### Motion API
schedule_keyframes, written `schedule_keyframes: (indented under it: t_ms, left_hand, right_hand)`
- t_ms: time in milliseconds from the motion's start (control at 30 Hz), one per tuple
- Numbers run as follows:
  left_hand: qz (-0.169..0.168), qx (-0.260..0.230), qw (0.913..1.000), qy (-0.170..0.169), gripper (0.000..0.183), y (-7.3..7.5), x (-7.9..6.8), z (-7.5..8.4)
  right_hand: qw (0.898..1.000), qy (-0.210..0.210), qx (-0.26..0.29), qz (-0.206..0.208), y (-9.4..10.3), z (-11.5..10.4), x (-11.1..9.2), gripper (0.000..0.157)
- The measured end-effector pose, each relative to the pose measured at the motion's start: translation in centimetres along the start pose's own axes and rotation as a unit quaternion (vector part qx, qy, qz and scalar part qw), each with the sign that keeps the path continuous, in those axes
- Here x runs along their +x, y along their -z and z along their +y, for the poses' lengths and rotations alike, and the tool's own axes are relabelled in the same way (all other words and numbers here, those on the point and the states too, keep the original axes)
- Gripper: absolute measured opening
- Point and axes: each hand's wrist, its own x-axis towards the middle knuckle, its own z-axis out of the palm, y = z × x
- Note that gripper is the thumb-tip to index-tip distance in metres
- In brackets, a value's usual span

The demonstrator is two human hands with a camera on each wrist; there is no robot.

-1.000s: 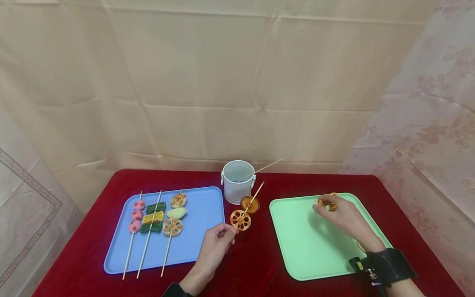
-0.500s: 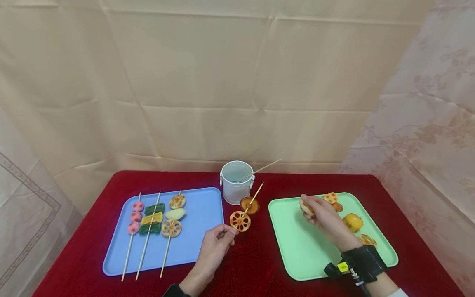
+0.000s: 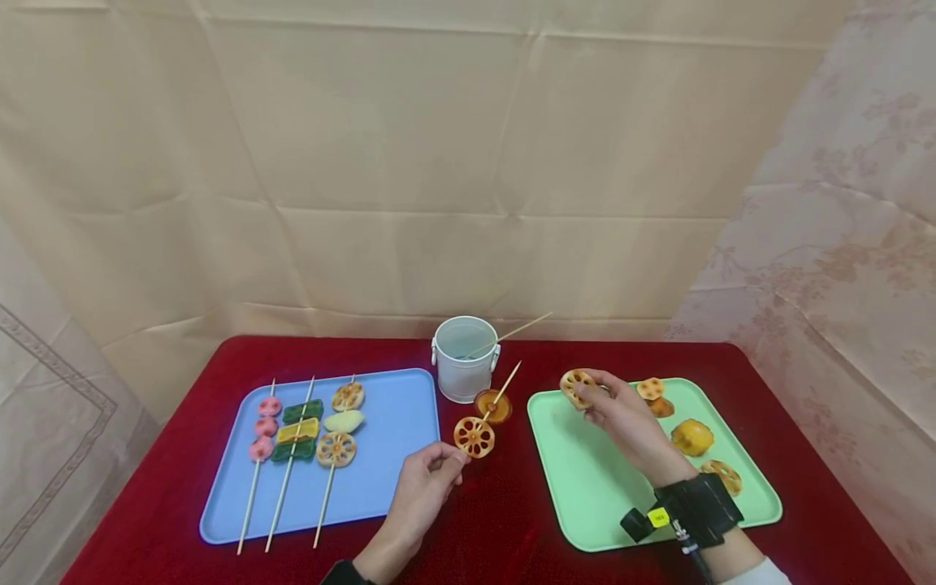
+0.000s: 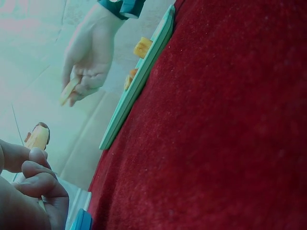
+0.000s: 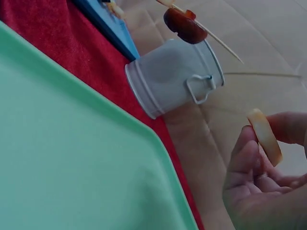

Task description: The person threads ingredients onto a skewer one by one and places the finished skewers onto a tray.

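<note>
My left hand (image 3: 427, 496) grips a bamboo skewer (image 3: 511, 376) between the two trays, its tip slanting up and away. Threaded on it are a lotus root slice (image 3: 474, 438) just above my fingers and a round brown piece (image 5: 184, 25), like a mushroom cap, beyond it. My right hand (image 3: 632, 422) pinches another lotus root slice (image 3: 578, 388) by its edge, raised over the far left corner of the green tray (image 3: 585, 479). In the right wrist view this slice (image 5: 265, 137) shows edge-on between thumb and fingers.
A blue tray (image 3: 395, 406) at left bears three loaded skewers. Behind my left hand stands a white bucket (image 3: 465, 378) with a bare skewer (image 3: 530, 325) leaning out. On the green tray lie a yellow lump (image 3: 691, 437), a lotus slice (image 3: 722, 477) and small pieces at the back.
My right hand has come up from the green tray's far side and moved left with the lotus root slice in its fingers. My left hand stays nearly still with the skewer.
</note>
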Motion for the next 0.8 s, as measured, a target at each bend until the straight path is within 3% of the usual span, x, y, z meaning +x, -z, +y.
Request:
schedule_keyframes:
  t_ms: [267,567,800]
  left_hand:
    - [-0.003,0.000,1.0000,-0.003,0.023,-0.2,-0.1,0.0]
    - [-0.009,0.007,0.9996,-0.026,0.021,-0.4,-0.4,0.0]
    - [-0.010,0.028,0.9994,-0.016,0.020,-0.5,-0.3,-0.1]
  right_hand:
    - [0.995,0.018,-0.057,0.082,-2.2,-1.0,1.0,0.067]
    - [0.997,0.044,0.027,0.057,-3.8,-1.5,1.6,0.059]
    - [0.996,0.048,0.056,0.050,-4.6,-1.7,1.8,0.056]
